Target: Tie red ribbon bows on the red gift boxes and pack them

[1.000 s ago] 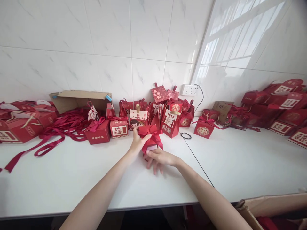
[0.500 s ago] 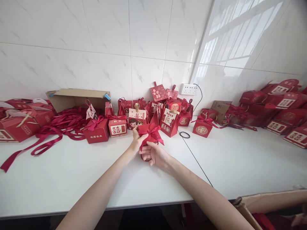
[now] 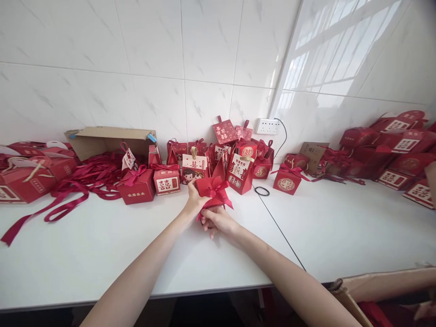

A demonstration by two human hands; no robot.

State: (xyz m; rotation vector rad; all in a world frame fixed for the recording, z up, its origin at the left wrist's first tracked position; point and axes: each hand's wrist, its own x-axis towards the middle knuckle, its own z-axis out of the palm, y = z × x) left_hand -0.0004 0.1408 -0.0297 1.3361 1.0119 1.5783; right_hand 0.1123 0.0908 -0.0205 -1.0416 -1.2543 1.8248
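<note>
My left hand point(image 3: 195, 198) is closed on the left side of a small red gift box point(image 3: 204, 185), with the thumb near the bow. A shiny red ribbon point(image 3: 218, 193) is tied in a bow across the box, its tails hanging at the right and front. Just below the front edge, my right hand point(image 3: 218, 220) has its thumb and forefinger pinched at a ribbon tail; the other fingers are curled. The underside of the box is hidden. Right behind it stand a white-fronted gift box point(image 3: 194, 168) and a tapered gift box point(image 3: 240, 175).
Finished-looking red boxes point(image 3: 136, 190) line the white table point(image 3: 119, 254). Loose ribbons point(image 3: 102, 175) spill from a cardboard box point(image 3: 112, 131) at left. A black hair tie point(image 3: 262, 191) lies right of centre. Stacked boxes point(image 3: 402, 159) stand far right, beside another person's hand point(image 3: 431, 184).
My right hand's fingers have drawn in from spread to a pinch at the ribbon tail under the box. The left hand keeps its hold. Another person's hand has appeared at the right edge.
</note>
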